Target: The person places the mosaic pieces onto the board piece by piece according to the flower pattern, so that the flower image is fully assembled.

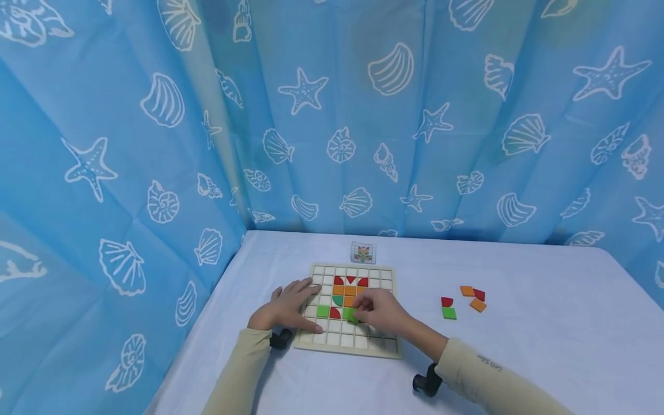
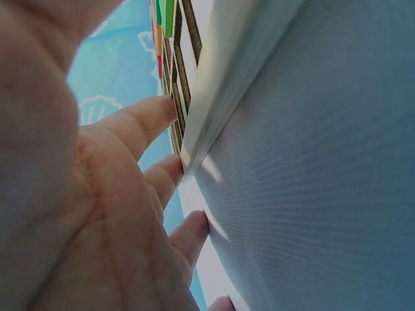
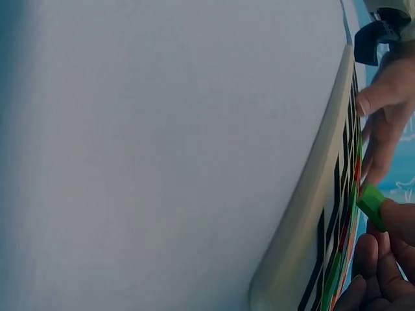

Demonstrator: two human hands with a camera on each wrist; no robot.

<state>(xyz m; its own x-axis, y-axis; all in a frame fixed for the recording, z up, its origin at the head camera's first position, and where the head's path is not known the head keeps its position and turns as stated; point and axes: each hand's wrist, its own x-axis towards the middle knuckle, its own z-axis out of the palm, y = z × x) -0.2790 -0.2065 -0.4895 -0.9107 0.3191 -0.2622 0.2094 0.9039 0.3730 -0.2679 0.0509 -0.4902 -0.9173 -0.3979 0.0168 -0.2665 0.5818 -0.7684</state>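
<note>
A square board [image 1: 349, 350] with a pale wooden rim and a grid of white cells lies on the table. Red, orange and green tiles form a pattern on it, among them a red triangle [image 1: 350, 279] and a green quarter-round tile [image 1: 338, 300]. Between thumb and fingers, my right hand [image 1: 381, 311] pinches a green square tile [image 3: 372, 203], tilted close over the board. My left hand [image 1: 289, 305] rests with spread, fairly straight fingers across the board's left edge; its fingertips [image 2: 167, 110] touch the rim and cells. The right hand hides part of the pattern.
Right of the board lie loose tiles: a red rounded one [image 1: 446, 301], a green square [image 1: 449, 313], orange squares [image 1: 478, 305] and another red piece [image 1: 480, 295]. Behind the board is a small gridded picture card [image 1: 363, 252]. A blue shell-print curtain [image 1: 311, 144] borders the white table [image 1: 519, 346].
</note>
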